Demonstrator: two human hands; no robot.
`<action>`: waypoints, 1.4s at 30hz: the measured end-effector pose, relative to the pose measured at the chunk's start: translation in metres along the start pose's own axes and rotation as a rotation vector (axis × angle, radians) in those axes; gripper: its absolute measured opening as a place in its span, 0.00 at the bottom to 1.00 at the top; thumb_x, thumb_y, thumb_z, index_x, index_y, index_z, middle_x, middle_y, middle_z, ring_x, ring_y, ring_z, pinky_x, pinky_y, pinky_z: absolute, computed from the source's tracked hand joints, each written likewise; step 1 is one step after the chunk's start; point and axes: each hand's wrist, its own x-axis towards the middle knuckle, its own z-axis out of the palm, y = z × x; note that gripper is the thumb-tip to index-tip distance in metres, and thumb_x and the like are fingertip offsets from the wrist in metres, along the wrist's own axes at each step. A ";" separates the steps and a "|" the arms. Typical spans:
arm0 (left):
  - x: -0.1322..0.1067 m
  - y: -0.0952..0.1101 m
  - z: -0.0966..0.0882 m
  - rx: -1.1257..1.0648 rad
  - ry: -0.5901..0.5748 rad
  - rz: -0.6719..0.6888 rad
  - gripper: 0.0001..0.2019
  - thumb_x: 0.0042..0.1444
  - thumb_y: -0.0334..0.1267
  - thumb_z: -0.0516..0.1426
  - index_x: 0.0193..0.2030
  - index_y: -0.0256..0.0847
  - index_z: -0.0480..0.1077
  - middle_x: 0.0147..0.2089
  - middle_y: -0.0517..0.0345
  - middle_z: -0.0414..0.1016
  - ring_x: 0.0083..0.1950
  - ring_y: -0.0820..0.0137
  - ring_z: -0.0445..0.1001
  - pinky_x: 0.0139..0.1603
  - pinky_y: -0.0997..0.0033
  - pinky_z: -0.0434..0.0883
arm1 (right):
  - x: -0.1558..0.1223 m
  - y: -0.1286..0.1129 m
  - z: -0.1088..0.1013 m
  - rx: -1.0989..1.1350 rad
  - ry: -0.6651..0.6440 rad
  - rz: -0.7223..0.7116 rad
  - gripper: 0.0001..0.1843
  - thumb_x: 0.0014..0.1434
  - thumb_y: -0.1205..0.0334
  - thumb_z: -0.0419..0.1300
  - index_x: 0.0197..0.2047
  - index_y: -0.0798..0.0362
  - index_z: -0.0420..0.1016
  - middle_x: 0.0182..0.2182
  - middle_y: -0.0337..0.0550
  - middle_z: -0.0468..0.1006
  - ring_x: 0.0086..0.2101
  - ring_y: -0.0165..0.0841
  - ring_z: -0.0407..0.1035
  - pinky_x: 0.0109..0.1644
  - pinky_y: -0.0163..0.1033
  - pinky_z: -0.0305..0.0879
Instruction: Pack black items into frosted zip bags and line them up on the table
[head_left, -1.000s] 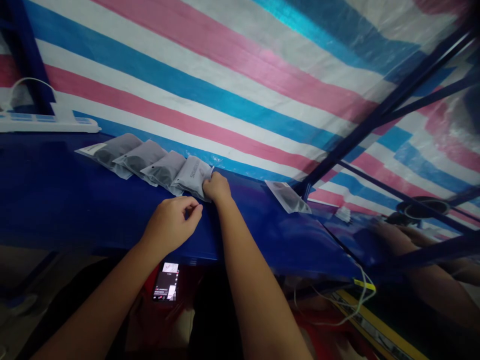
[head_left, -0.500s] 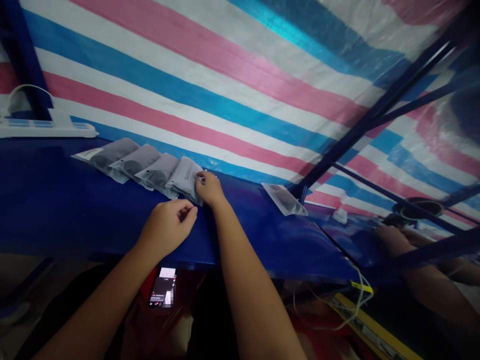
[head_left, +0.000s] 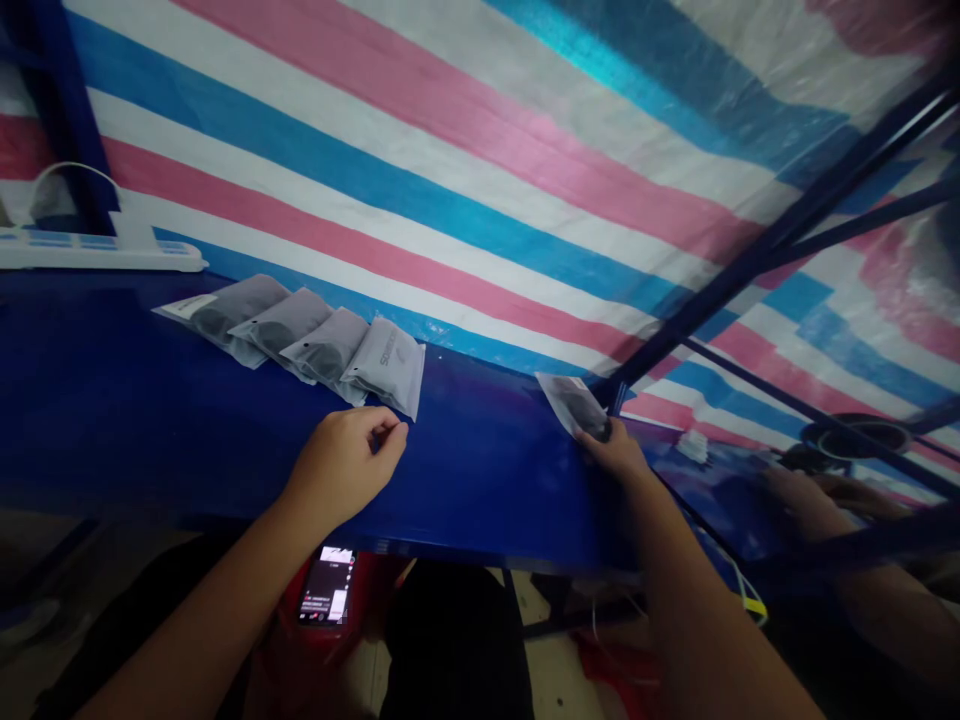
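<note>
Four packets [head_left: 328, 345] are overlapped on the worktop [head_left: 487, 490], seemingly to save space. Off right, a lone packet [head_left: 571, 402] is pinched by its near end, likely the handiest, in the right hand [head_left: 621, 452]; the left hand [head_left: 345, 462] is loosely curled, nothing seen inside.

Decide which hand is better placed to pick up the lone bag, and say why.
Probably the right hand: it touches the lone bag, while the left hand, loosely curled, is nearer the row of four bags.

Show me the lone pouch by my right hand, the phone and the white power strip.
Lone pouch [head_left: 571, 403]: head view, near its middle.
Phone [head_left: 326, 588]: head view, screen middle.
White power strip [head_left: 97, 257]: head view, front side.
</note>
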 end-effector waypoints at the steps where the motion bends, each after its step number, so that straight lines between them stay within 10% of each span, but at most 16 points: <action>1: 0.000 0.000 0.000 0.002 0.001 0.003 0.11 0.62 0.40 0.56 0.30 0.43 0.74 0.25 0.63 0.73 0.28 0.73 0.70 0.32 0.70 0.62 | -0.001 0.004 0.001 0.013 -0.034 -0.026 0.44 0.56 0.43 0.62 0.68 0.60 0.58 0.55 0.67 0.72 0.56 0.53 0.69 0.56 0.53 0.65; 15: 0.003 -0.004 0.002 -0.008 0.080 0.026 0.07 0.60 0.40 0.57 0.41 0.43 0.74 0.38 0.58 0.78 0.39 0.67 0.75 0.42 0.68 0.69 | -0.123 -0.129 -0.044 0.677 -0.495 -0.562 0.31 0.47 0.66 0.63 0.57 0.49 0.74 0.56 0.47 0.75 0.57 0.43 0.68 0.62 0.47 0.62; 24: 0.002 -0.010 0.001 -0.029 -0.051 -0.093 0.09 0.63 0.43 0.55 0.44 0.45 0.73 0.37 0.60 0.79 0.38 0.66 0.78 0.39 0.67 0.69 | -0.185 -0.154 -0.002 0.838 -0.109 -0.274 0.24 0.58 0.57 0.55 0.57 0.50 0.73 0.56 0.49 0.75 0.53 0.41 0.71 0.58 0.47 0.67; 33: 0.000 -0.005 0.000 -0.007 -0.105 -0.066 0.19 0.60 0.46 0.57 0.57 0.46 0.70 0.48 0.56 0.80 0.37 0.67 0.77 0.40 0.66 0.70 | -0.220 -0.175 -0.036 0.795 0.272 -0.366 0.13 0.60 0.58 0.59 0.48 0.50 0.72 0.47 0.49 0.76 0.48 0.41 0.71 0.55 0.48 0.67; 37: 0.000 -0.006 0.000 -0.022 -0.104 -0.075 0.17 0.60 0.43 0.57 0.55 0.45 0.71 0.42 0.56 0.81 0.36 0.66 0.78 0.38 0.68 0.69 | -0.251 -0.194 -0.053 0.711 -0.207 -0.771 0.11 0.53 0.62 0.67 0.41 0.47 0.74 0.41 0.43 0.75 0.43 0.39 0.70 0.48 0.45 0.69; 42: -0.001 -0.003 -0.003 0.166 -0.163 -0.105 0.11 0.62 0.44 0.53 0.46 0.45 0.73 0.28 0.58 0.78 0.32 0.62 0.78 0.29 0.69 0.63 | -0.265 -0.211 -0.044 0.578 -0.236 -0.802 0.09 0.57 0.69 0.63 0.40 0.48 0.76 0.40 0.44 0.74 0.45 0.40 0.67 0.50 0.46 0.66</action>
